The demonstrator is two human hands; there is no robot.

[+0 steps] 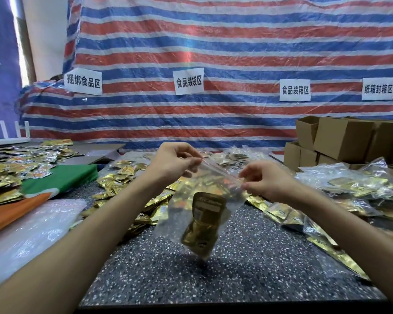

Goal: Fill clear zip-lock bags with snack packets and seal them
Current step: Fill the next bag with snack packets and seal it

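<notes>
The fingers (192,163) of the left hand (175,162) are pinching the bag (175,214) at one end of its top strip, and those of the right hand (266,180) are clamping on the other end, pulling the strip taut between them. Behind, a striped tarp (213,41) is hanging as a backdrop, and the speckled bench (247,257) is running out from under the arms. Boxes (340,141) are standing stacked at the far right, filled bags (349,182) are lying in front of them, and loose packets (123,175) are spreading across the bench beyond the hands. The bag is hanging in the air above the bench, slanting down toward the near edge, touching nothing but the two hands. A gold packet (204,223) is sitting inside it, sagging toward the lower corner; whether more are in there is hard to tell. This is looking like the sealing step, though whether the zip is already pressed shut cannot be told. The next move is probably calling for a firm pinch sliding along the whole strip, while the other hand is keeping it straight.
</notes>
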